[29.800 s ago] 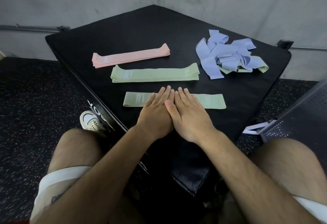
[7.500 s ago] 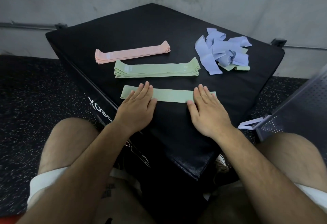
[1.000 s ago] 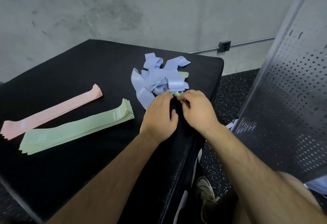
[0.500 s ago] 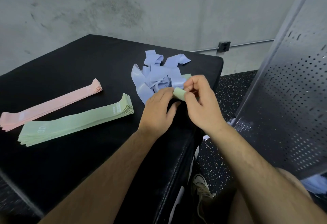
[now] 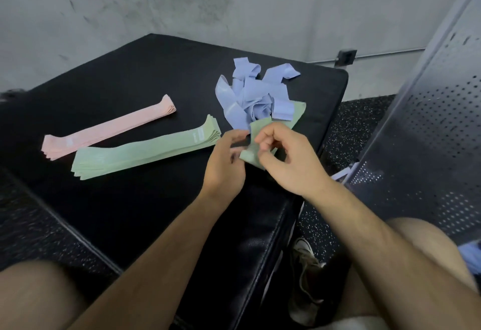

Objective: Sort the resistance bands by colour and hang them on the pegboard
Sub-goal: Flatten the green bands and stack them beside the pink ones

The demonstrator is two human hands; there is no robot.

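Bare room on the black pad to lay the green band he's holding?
Free: near strip between green stack and front edge of the pad; far corner behind pink stack. Crowded: right side, where purple tangle, loose green band, left hand and right hand bunch.

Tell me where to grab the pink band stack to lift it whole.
Pink band stack: probably its right end, where the layers lie aligned with bare pad around. Come from the right, thumb on top; the green band stack crowds its near edge.

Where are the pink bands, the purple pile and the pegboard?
pink bands (image 5: 109, 128), head view, middle of the stack.
purple pile (image 5: 256, 95), head view, centre of the tangle.
pegboard (image 5: 429, 134), head view, perforated face.
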